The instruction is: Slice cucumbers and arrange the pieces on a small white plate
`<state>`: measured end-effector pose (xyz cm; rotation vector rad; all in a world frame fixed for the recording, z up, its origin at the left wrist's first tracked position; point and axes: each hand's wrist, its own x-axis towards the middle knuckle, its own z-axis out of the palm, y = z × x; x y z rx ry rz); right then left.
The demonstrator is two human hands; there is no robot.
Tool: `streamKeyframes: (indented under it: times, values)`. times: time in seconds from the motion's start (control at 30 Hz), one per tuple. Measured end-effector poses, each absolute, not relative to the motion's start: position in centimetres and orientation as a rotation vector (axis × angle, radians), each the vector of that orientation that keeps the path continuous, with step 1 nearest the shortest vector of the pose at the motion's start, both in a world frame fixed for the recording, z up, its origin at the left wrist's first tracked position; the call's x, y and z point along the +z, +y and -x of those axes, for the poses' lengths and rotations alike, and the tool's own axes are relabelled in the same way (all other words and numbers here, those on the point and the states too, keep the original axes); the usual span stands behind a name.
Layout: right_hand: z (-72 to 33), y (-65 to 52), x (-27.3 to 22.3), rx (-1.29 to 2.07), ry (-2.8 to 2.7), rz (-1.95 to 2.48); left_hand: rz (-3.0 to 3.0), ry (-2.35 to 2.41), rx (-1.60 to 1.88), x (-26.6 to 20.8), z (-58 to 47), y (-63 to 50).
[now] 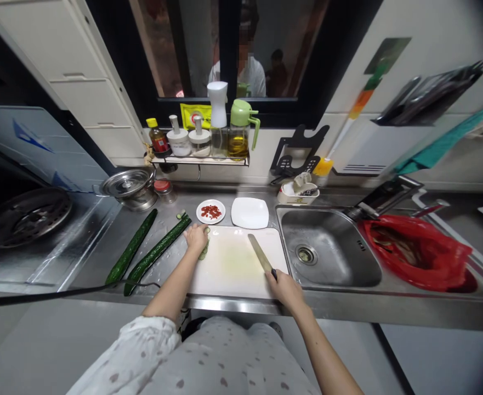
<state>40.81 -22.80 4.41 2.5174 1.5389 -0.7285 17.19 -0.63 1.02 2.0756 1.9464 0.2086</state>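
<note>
My right hand (284, 288) grips the black handle of a kitchen knife (259, 251). Its blade lies over the right half of a white cutting board (220, 280), tip pointing away from me. At the board's upper left edge, my left hand (195, 238) is closed over green cucumber slices (203, 253), which show beside and below the fingers. Just left of that hand lies a long cucumber (157, 257), with a second cucumber (132, 247) further left. Small cucumber pieces (180, 215) rest near the far end of the first.
Behind the board stand a plate of chopped red pieces (210, 212) and a white square plate (250, 213). To the right are a sink (331, 280) and a red plastic bag (422, 274). A steel pot (129, 189) and seasoning shelf (200, 160) are at the back.
</note>
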Motion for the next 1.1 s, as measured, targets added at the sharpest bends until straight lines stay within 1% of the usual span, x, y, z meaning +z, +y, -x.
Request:
streamKeyframes:
  times: [0.1, 0.2, 0.33, 0.5, 0.63, 0.7, 0.9, 1.0, 1.1]
  values:
    - [-40.8, -22.8, 4.4, -0.725, 1.532, -2.525, -2.118, 1.948, 0.110, 0.9, -17.4, -0.1]
    - [-40.8, -22.8, 4.4, -0.739, 1.517, -2.523, -2.147, 1.957, 0.096, 0.8, -17.6, 0.1]
    - [-40.8, -22.8, 4.5, -0.755, 1.504, -2.518, -2.115, 1.940, 0.146, 0.8, -17.7, 0.3]
    - [-41.0, -22.8, 4.3, -0.774, 1.510, -2.534, -1.928, 1.887, 0.228, 1.5, -18.1, 0.0]
    - [-41.1, -22.8, 4.0, -0.778, 1.506, -2.546, -1.820, 1.748, 0.318, 1.8, -19.1, -1.6]
    - [-41.1, -22.9, 4.1, -0.767, 1.509, -2.548, -1.818, 1.662, 0.309, 1.7, -19.7, -2.9]
    - [-40.8, -22.9, 4.5, -0.764, 1.496, -2.539, -1.972, 1.422, 0.136, 1.3, -20.9, -6.0]
    - [-40.7, -22.9, 4.8, -0.759, 1.505, -2.522, -2.103, 1.400, 0.091, 1.0, -21.1, -6.6]
    - [-40.6, -22.8, 5.2, -0.745, 1.521, -2.503, -2.189, 1.435, 0.121, 0.7, -21.1, -6.6]
